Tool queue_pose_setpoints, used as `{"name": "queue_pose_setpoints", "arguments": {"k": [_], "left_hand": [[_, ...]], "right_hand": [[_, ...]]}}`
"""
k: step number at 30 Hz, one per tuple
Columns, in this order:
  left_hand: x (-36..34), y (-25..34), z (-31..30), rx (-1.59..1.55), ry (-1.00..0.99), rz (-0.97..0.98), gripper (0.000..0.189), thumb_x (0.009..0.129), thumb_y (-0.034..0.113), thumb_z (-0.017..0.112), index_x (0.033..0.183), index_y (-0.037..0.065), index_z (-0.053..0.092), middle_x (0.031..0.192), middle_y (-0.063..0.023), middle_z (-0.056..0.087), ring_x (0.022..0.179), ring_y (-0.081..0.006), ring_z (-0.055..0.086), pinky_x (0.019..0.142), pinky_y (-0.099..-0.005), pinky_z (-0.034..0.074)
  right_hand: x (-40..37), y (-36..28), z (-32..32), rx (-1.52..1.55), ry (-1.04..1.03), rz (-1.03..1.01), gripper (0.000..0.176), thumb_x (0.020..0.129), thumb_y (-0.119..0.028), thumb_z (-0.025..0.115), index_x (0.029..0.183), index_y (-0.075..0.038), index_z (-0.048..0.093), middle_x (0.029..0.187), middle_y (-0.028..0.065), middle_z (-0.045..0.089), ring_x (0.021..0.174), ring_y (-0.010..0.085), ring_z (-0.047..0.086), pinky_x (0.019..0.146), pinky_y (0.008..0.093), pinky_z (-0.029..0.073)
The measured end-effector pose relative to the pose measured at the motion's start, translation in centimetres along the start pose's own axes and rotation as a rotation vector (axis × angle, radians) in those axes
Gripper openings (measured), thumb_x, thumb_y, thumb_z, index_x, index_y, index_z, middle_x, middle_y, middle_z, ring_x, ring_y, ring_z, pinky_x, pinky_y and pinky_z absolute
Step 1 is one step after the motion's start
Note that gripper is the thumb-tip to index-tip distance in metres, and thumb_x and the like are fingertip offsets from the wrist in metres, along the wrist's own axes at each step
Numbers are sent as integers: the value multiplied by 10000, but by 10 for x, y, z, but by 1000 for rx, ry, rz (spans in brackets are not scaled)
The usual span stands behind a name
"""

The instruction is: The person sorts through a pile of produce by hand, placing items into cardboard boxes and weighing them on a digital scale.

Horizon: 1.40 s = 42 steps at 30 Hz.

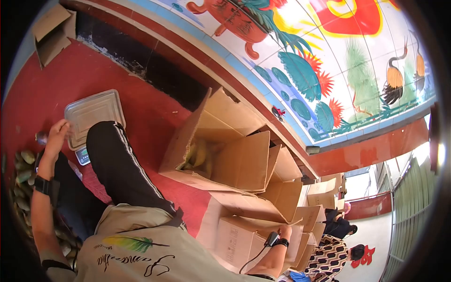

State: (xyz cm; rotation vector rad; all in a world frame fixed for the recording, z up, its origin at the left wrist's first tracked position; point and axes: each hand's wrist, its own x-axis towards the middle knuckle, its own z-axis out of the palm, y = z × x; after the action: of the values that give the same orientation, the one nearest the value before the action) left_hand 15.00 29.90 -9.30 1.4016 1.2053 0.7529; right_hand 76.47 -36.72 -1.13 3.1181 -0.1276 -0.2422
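The left hand (57, 136) reaches out to the metal tray (94, 113). The tray sits on a scale (82, 156) on the red floor (42, 80). The fingers (62, 126) touch the tray's left edge. They look a little bent, but I cannot tell if they hold anything. A small dark round thing (41, 137) lies just beside the hand. The right hand (284, 231) rests on the top edge of a cardboard box (235, 239), and its fingers are hidden. Green fruit (21, 174) lies in a pile beside the left arm.
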Motion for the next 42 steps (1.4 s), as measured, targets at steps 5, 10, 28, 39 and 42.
{"name": "queue_pose_setpoints", "arguments": {"k": [5, 10, 28, 39, 42], "left_hand": [[1, 1, 10, 11, -72, -2, 198, 898, 188, 447, 926, 27, 558, 772, -41, 589, 705, -108, 554, 637, -240, 424], [-10, 14, 15, -37, -101, 10, 177, 893, 157, 451, 911, 13, 553, 793, -55, 593, 717, -113, 556, 661, -248, 434], [-27, 18, 12, -208, -225, 147, 154, 868, 96, 459, 866, -31, 545, 763, -76, 590, 700, -126, 563, 661, -258, 455], [-31, 27, 12, -181, -243, 185, 158, 878, 96, 465, 858, -37, 547, 766, -92, 592, 681, -130, 568, 637, -255, 463], [-30, 26, 12, -199, -254, 179, 150, 877, 85, 461, 861, -36, 549, 756, -91, 593, 680, -127, 564, 641, -250, 461]], "right_hand": [[1, -11, -29, -43, 49, -120, 262, 750, -99, 464, 528, -12, 571, 452, 117, 532, 395, 233, 537, 367, 373, 408], [8, -12, -64, -536, 239, -451, 97, 646, -113, 604, 601, -35, 642, 584, 165, 598, 513, 292, 598, 448, 353, 451], [-6, -19, -271, -720, 622, -151, 153, 722, -150, 583, 775, -20, 643, 747, 190, 626, 649, 285, 616, 579, 392, 482], [-139, -210, -350, -357, 957, -22, 254, 766, -160, 461, 857, -48, 670, 921, 176, 635, 863, 339, 615, 727, 438, 479], [-180, -248, -365, -243, 1002, -49, 265, 773, -182, 462, 859, -33, 663, 910, 187, 630, 850, 349, 612, 726, 451, 474]]}}
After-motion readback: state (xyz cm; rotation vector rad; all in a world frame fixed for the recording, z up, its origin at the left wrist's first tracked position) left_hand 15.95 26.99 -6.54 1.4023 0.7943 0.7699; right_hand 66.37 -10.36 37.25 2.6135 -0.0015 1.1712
